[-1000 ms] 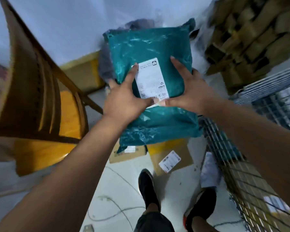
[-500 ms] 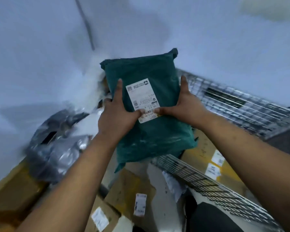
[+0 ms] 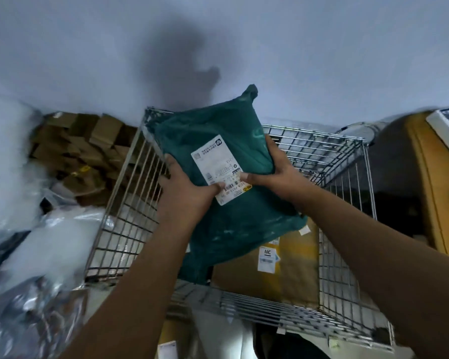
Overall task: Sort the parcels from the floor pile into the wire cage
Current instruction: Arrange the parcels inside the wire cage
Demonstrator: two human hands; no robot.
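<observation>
Two hands share one parcel: the left hand (image 3: 184, 189) and the right hand (image 3: 279, 173) each clasp a side of the green mailer bag (image 3: 226, 229), which hangs tilted over the open top of the wire cage (image 3: 319, 142). Gripping both edges seems meant to stop the soft bag from folding and to keep its white label (image 3: 215, 167) facing up for reading. The fingers (image 3: 270, 145) curl round the bag's edges, and both thumbs press on the label's lower end. The bag therefore lies between the palms, with its near end sagging below the wrists. It hangs above a cardboard box (image 3: 290, 268) lying in the cage and is not yet let go. Loose cartons (image 3: 83, 151) are heaped outside the cage's left wall.
</observation>
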